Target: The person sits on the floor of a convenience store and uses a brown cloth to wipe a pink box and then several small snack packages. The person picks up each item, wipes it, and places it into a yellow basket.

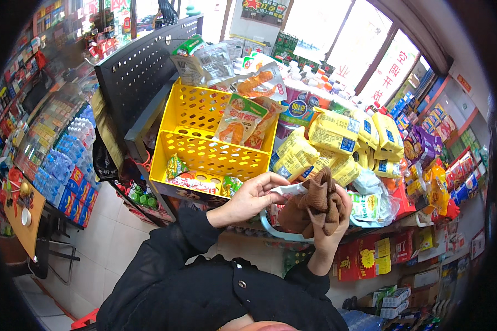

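My right hand (pixel 331 215) is closed round a bunched brown cloth (pixel 314 205), raised above a light-blue basket (pixel 269 227). With thumb and fingers, my left hand (pixel 259 192) pinches a small white packet (pixel 289 190) whose far end lies against the cloth. To the left stands a yellow perforated plastic bin (pixel 213 155) with two compartments. Its rear one has upright snack pouches (pixel 241 120); its front one has small packets (pixel 192 184) lying low. Beyond my hands, yellow plastic packages (pixel 333 130) are piled up.
A black pegboard panel (pixel 145 62) rises behind the bin at left. Bottles with coloured caps (pixel 314 80) stand at the back near the windows. Blue-wrapped water bottles (pixel 54 165) and a wooden table (pixel 25 219) are at far left. Red boxes (pixel 356 256) stand below, right.
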Tool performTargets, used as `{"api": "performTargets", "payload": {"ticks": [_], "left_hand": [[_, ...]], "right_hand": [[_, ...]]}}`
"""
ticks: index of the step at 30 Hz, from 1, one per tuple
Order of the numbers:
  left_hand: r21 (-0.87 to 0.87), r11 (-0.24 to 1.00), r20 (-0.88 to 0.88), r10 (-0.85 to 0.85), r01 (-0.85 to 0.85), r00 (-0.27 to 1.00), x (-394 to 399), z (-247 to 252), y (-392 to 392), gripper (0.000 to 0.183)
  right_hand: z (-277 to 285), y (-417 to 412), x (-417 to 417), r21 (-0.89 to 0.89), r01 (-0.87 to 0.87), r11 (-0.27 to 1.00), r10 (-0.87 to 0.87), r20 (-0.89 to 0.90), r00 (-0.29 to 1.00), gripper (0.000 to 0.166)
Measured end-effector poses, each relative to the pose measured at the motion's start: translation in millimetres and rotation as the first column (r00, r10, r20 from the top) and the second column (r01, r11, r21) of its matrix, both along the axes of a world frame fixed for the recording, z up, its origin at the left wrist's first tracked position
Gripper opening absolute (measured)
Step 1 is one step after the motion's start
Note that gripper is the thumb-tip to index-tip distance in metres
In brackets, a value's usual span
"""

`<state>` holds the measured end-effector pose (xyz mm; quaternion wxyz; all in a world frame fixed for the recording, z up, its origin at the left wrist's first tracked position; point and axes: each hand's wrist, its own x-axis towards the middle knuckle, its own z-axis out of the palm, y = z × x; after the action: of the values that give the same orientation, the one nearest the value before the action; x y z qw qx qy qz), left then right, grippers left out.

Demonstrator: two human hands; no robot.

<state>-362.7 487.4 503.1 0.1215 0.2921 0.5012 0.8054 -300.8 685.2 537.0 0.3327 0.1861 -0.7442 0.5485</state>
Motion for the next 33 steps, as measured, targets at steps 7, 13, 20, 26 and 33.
{"api": "performTargets", "payload": {"ticks": [7,13,20,26,33], "left_hand": [[0.033,0.972,0.183,-0.236,0.234,0.954,4,-17,-8,0.046],[0.241,0.925,0.466,-0.376,0.295,0.801,12,26,-25,0.043],[0.198,0.96,0.337,-0.255,0.197,0.906,5,8,-19,0.036],[0.368,0.929,0.348,-0.182,0.044,0.92,1,7,-13,0.042],[-0.18,0.976,-0.415,0.034,-0.119,0.909,16,-3,7,0.045]], "right_hand": [[3,-19,-2,0.455,0.238,0.858,-0.029,-0.42,0.907,0.05],[1,-35,0,0.543,0.079,0.836,0.098,-0.289,0.952,0.062],[8,-22,10,0.454,-0.104,0.885,0.124,-0.014,0.992,0.06],[8,4,18,-0.029,0.026,0.999,-0.022,0.117,0.993,0.05],[5,-19,-3,0.428,0.04,0.903,-0.022,-0.045,0.999,0.063]]}}
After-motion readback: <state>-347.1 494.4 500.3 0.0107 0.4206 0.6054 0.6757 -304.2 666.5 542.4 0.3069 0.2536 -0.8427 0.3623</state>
